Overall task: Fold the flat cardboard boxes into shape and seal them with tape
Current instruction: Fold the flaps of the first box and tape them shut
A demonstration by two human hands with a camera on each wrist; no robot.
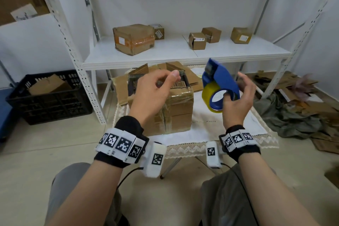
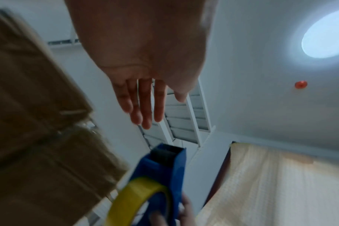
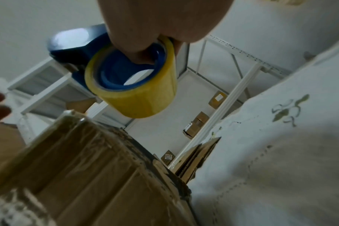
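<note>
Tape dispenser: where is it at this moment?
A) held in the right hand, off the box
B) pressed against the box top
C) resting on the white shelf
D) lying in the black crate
A: the right hand grips the blue tape dispenser in the air, right of the cardboard box, with fingers through the roll's core.

The big box (image 1: 170,108) is brown cardboard, rough and worn, with shiny clear tape wrapped over it. The tape holder (image 1: 221,77) is smooth blue plastic. The roll of tape (image 1: 211,97) on it is yellow and a bit shiny. The cloth (image 1: 229,130) on the counter is white and soft, with a lacy edge. The shelf (image 1: 183,55) is white painted metal, smooth and matt. The crate (image 1: 49,97) is black plastic. The wrist bands (image 1: 117,145) are black cloth.
</note>
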